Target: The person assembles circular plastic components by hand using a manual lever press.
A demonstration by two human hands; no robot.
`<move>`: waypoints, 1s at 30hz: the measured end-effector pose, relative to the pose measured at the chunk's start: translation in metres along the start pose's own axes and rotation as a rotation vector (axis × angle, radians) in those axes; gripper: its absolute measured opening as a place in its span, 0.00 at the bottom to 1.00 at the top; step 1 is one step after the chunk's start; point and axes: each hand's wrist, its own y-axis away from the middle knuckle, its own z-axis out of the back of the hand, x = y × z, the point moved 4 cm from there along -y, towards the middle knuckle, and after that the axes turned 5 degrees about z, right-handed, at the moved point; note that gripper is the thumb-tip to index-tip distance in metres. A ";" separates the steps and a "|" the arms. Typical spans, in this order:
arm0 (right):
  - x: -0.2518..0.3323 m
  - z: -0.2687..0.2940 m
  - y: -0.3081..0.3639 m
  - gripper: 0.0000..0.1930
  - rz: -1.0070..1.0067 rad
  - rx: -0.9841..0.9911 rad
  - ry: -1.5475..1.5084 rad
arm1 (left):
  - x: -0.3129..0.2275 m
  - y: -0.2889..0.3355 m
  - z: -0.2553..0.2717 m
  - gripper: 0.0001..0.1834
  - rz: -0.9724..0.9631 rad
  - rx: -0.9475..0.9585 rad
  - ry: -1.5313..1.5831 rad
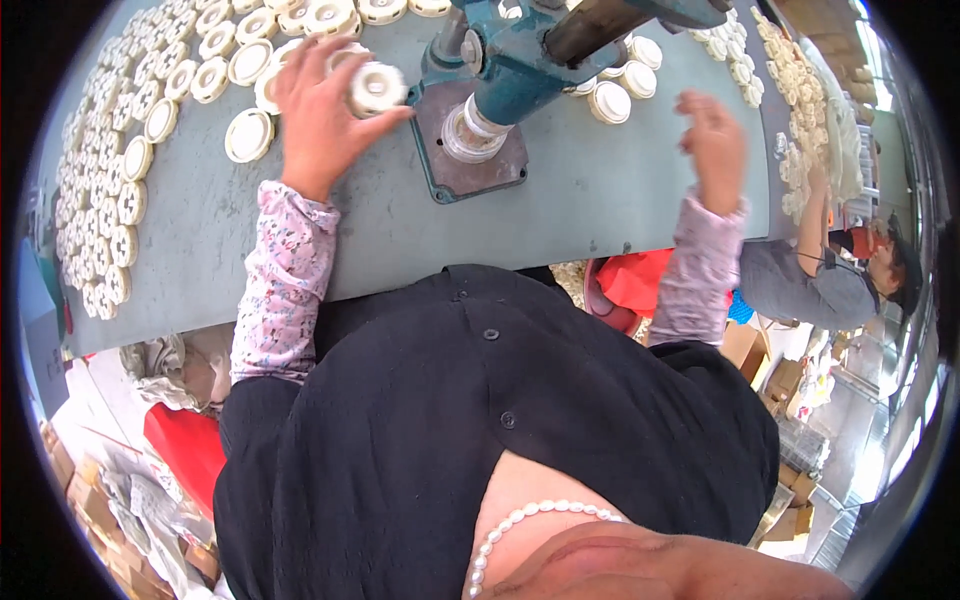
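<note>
My left hand grips a cream round plastic part between thumb and fingers, just left of the press. The part is slightly blurred. A teal hand press stands at the middle of the table. White round pieces sit on its base plate, under the ram. Away to the right of the press, my right hand hovers over the table, somewhat blurred. Its fingers are loosely bent, with a gap between forefinger and thumb and nothing seen in it.
Many cream round parts spread over the left of the grey table. Several white round pieces lie right of the press, with more along the far right. A co-worker sits at the right. Red material shows below the table edge.
</note>
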 end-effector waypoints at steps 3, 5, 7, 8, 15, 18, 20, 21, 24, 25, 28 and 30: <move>-0.079 -0.087 -0.011 0.29 -0.010 0.028 0.098 | 0.001 0.003 0.006 0.35 0.068 -0.157 -0.388; -0.084 -0.101 -0.006 0.26 0.079 -0.033 -0.012 | -0.016 0.005 -0.004 0.35 -0.026 -0.107 0.033; -0.074 -0.104 -0.002 0.24 0.169 -0.092 -0.123 | -0.045 0.020 -0.019 0.40 -0.048 -0.047 0.169; -0.063 -0.104 0.005 0.22 0.042 0.050 -0.243 | -0.061 0.030 -0.025 0.46 0.010 0.008 0.336; 0.052 -0.085 0.079 0.12 0.370 0.135 -0.692 | -0.067 0.036 -0.042 0.66 0.083 0.162 0.587; 0.096 -0.083 0.089 0.19 0.925 0.031 -0.328 | -0.066 0.038 -0.040 0.64 0.077 0.121 0.655; 0.112 -0.092 0.099 0.25 1.168 -0.009 -0.199 | -0.068 0.034 -0.038 0.60 0.050 0.127 0.621; 0.115 -0.100 0.103 0.25 1.173 -0.005 -0.202 | -0.069 0.034 -0.038 0.55 0.027 0.131 0.582; 0.109 -0.118 0.100 0.21 1.017 -0.010 -0.337 | -0.062 0.031 -0.054 0.45 0.124 0.123 0.607; 0.108 -0.117 0.097 0.21 1.019 -0.003 -0.340 | -0.060 0.033 -0.056 0.45 0.131 0.121 0.605; 0.105 -0.091 0.076 0.18 1.114 -0.035 -0.237 | -0.056 0.041 -0.060 0.41 0.181 0.084 0.579; 0.087 -0.064 0.042 0.14 0.912 -0.157 -0.859 | -0.056 0.040 -0.058 0.41 0.156 0.071 0.480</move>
